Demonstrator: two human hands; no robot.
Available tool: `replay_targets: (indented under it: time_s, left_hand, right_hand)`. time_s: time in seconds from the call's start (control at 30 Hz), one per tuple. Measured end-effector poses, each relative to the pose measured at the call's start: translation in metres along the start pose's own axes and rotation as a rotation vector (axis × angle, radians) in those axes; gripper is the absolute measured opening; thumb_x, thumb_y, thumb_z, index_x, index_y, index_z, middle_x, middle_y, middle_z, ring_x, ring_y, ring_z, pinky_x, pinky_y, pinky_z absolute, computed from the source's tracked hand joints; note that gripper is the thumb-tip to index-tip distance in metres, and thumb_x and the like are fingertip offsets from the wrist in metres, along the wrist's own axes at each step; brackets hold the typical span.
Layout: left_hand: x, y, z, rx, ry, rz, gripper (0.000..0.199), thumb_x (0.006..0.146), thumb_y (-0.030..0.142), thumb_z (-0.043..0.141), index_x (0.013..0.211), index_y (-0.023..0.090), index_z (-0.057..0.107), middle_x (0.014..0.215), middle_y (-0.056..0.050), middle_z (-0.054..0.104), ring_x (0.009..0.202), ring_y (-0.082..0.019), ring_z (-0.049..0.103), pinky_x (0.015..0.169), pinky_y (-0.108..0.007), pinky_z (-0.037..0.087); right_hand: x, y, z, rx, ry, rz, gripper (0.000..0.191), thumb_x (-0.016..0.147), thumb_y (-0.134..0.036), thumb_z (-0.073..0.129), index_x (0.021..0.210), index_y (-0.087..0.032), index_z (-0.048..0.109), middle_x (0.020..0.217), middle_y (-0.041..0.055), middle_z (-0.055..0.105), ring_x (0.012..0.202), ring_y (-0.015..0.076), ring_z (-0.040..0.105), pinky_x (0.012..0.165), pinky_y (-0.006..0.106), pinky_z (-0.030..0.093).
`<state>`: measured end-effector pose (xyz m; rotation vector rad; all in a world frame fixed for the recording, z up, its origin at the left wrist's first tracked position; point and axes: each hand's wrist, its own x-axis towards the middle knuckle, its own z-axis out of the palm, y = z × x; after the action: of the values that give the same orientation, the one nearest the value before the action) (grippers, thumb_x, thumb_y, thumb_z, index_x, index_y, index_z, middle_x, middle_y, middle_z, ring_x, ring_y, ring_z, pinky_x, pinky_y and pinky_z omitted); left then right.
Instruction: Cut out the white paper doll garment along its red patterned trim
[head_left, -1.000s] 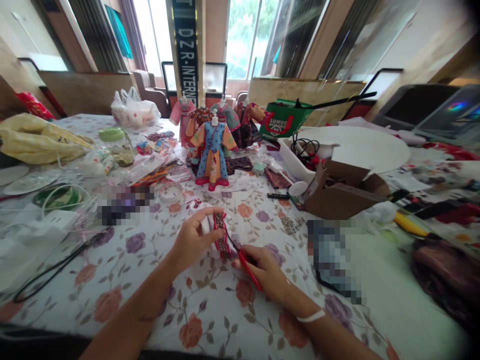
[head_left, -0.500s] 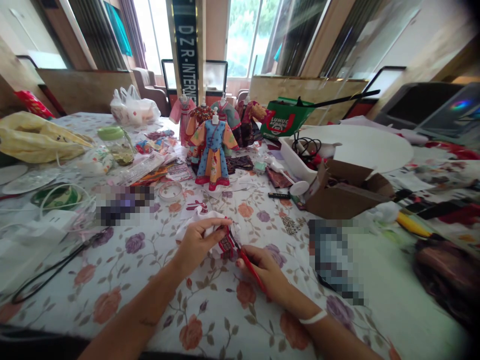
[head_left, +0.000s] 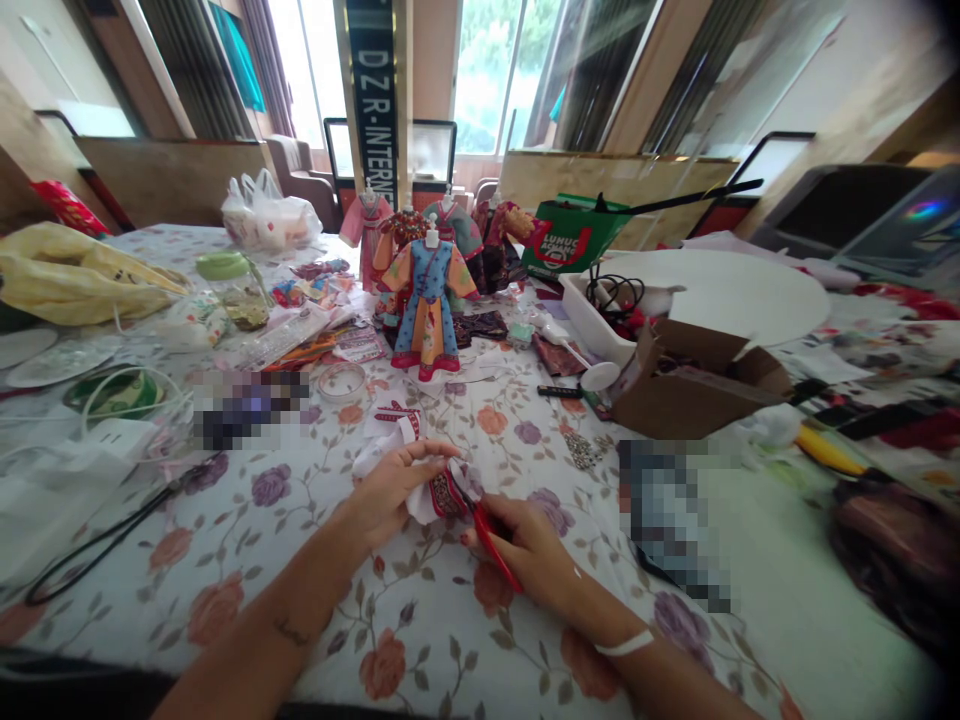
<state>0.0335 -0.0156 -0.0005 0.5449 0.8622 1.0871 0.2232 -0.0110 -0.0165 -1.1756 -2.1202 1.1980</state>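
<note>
Near the middle of the flowered tablecloth, my left hand [head_left: 394, 490] is closed on a piece of white fabric [head_left: 421, 505] with a dark red patterned band. Red-handled scissors [head_left: 495, 550] are in my right hand [head_left: 536, 550], their blades pointing up and left against the band's edge. How far the blades are apart is hard to see. Just beyond my left hand lies another scrap with red stripes [head_left: 397, 412]. Several dolls' outfits on stands face me past the hands, the closest being a blue and peach dress [head_left: 426, 310] with a red hem.
On the right stand an open cardboard box [head_left: 682, 400], a white bin [head_left: 596, 315] with black cords, and a green bag [head_left: 570, 235]. A tape roll [head_left: 341, 380], a lidded jar [head_left: 232, 290] and a white power strip [head_left: 82, 480] with cables are on the left.
The scissors and my right hand have shifted slightly down and left. The fabric has turned in my left hand, so more of the patterned band shows.
</note>
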Motion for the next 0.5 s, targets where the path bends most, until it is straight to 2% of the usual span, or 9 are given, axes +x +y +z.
replay_targets:
  time_s: [0.23,0.4,0.5]
  left_hand:
    - [0.0013,0.0008,-0.0014,0.074,-0.020,0.038,0.021,0.075,0.023,0.072,0.093,0.015,0.064,0.072,-0.004,0.069,0.055,-0.011,0.063,0.054,-0.019,0.050]
    - [0.0033,0.0005,-0.0030,0.034,0.014,0.096,0.010,0.074,0.021,0.070,0.078,0.013,0.065,0.066,-0.001,0.065,0.052,-0.008,0.058,0.051,-0.018,0.048]
    - [0.0003,0.0030,-0.0007,0.004,0.002,0.126,0.012,0.073,0.022,0.071,0.081,0.013,0.068,0.072,-0.002,0.066,0.058,-0.009,0.059,0.056,-0.019,0.050]
  right_hand:
    - [-0.0022,0.0007,0.0002,-0.009,-0.055,0.027,0.035,0.083,-0.045,0.055,0.063,-0.019,0.043,0.049,-0.0048,0.048,0.048,0.0102,0.040,0.050,0.023,0.030]
    - [-0.0012,0.0002,0.0000,-0.094,0.000,-0.001,0.041,0.081,-0.048,0.057,0.057,-0.019,0.039,0.051,-0.0038,0.044,0.051,0.0105,0.036,0.050,0.023,0.027]
    - [-0.0007,0.0011,-0.0001,-0.060,-0.001,0.013,0.040,0.081,-0.048,0.056,0.058,-0.019,0.040,0.052,-0.0043,0.042,0.052,0.0104,0.035,0.049,0.023,0.027]
